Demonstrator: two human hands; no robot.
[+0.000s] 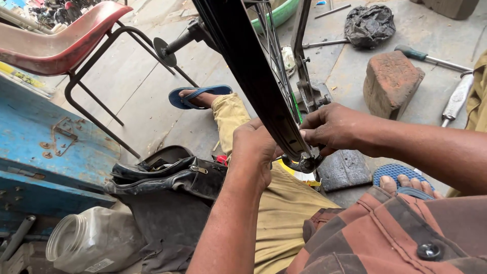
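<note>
left hand: fingers curling, gripping, forearm rising from below | right hand: pinching, forearm reaching in from right

One black wheel rim crosses the centre of the frame, two hands on it. Two blue sandals: one at centre, one at lower right. One red chair at upper left, one brick at upper right, one black bag and one clear plastic jar at lower left.
</note>
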